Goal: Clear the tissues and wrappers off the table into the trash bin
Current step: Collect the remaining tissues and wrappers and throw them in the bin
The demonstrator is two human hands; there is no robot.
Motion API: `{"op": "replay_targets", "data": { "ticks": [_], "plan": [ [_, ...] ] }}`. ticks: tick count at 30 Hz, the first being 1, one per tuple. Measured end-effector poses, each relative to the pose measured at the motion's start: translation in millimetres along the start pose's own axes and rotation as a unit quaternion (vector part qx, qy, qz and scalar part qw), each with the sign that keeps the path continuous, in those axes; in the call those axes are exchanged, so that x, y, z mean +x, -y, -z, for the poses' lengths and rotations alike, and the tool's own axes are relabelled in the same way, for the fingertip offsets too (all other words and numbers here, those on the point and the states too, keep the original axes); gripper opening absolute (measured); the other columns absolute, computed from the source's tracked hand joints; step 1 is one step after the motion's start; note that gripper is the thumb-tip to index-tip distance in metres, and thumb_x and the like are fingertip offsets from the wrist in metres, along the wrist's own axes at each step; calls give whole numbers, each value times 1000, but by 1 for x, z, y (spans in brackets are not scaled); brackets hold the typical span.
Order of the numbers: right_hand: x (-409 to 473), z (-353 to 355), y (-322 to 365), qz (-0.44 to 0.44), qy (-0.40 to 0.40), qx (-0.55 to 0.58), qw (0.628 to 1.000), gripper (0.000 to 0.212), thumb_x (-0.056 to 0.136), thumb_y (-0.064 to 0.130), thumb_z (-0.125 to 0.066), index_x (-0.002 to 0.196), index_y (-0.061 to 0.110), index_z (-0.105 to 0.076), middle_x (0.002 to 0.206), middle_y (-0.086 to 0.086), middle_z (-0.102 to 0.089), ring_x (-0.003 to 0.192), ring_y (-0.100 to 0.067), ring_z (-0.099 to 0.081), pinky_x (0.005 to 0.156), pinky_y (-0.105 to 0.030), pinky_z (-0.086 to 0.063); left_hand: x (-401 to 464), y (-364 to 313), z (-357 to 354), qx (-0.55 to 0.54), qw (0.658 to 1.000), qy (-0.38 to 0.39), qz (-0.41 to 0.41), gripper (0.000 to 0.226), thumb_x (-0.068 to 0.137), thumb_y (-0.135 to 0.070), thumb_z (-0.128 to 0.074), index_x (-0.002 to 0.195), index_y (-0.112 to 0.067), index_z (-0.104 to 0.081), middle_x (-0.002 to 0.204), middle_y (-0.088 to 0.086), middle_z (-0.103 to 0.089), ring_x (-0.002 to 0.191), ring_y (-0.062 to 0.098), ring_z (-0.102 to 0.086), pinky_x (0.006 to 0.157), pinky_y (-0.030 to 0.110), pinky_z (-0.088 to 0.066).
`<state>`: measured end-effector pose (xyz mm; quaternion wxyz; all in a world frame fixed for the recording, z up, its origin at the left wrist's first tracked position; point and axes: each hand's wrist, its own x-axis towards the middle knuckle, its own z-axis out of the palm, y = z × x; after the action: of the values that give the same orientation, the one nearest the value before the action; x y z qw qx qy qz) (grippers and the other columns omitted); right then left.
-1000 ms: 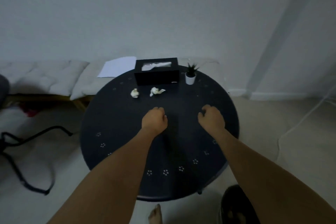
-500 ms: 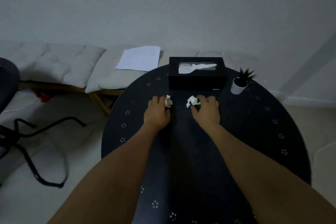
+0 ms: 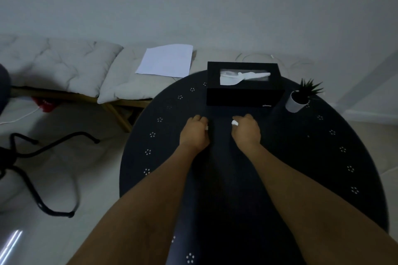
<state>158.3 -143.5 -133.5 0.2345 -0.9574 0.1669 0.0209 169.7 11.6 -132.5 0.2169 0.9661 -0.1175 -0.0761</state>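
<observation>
A single wide-angle camera, worn on the person's head, looks forward and steeply down over the round dark table with small white dot patterns (image 3: pixel 323 157). It sits close above both bare forearms, which enter from the bottom edge and fill the lower frame. Farther off, toward the top, it faces the plain pale wall (image 3: pixel 193 2) and the low cushioned bench (image 3: pixel 64 71) at left. No second view exists.

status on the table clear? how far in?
Done: nothing binned yet; no bin in view. In hand: left hand and right hand are each closed on a crumpled tissue, white bits showing at each grip. No other loose scraps visible on the table. Left: carry both to the trash bin.
</observation>
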Motion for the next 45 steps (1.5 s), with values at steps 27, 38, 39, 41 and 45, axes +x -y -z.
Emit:
{"op": "replay_targets", "data": {
  "ticks": [27,38,39,41,45],
  "plan": [
    [-240,149,-327,-208,-97,25,973,37,96,13,-45,131,15,-57,128,-13,-50,118,-29,-50,94,-35,-46,-180,-320,-156,19,967,82,-239,26,84,-4,-48,108,-4,-59,112,16,-57,104,32,-53,86,42,-49],
    [-374,115,-464,-391,-52,105,913,40,94,15,-46,133,22,-54,125,-11,-52,113,-28,-55,92,-34,-49,-255,-392,-278,40,911,256,-320,28,87,-13,-51,113,-5,-54,116,16,-56,104,32,-55,83,38,-49],
    [-382,107,-467,-404,-42,117,906,40,95,16,-45,133,22,-53,127,-11,-52,113,-29,-56,93,-34,-48,-260,-391,-285,46,908,269,-318,28,87,-13,-51,114,-5,-54,117,16,-55,105,33,-55,84,38,-48],
    [-395,93,-477,-432,-28,139,891,41,94,18,-46,135,24,-52,129,-11,-51,115,-29,-56,96,-34,-47,-270,-391,-306,53,901,294,-315,29,87,-13,-52,115,-5,-53,119,16,-54,105,33,-54,84,39,-47],
    [-401,72,-491,-463,-19,161,871,47,89,19,-53,136,28,-52,131,-12,-51,115,-31,-58,96,-37,-48,-279,-391,-335,65,883,335,-323,39,89,-20,-52,126,-9,-46,127,13,-50,110,33,-54,86,38,-47]
  ]
}}
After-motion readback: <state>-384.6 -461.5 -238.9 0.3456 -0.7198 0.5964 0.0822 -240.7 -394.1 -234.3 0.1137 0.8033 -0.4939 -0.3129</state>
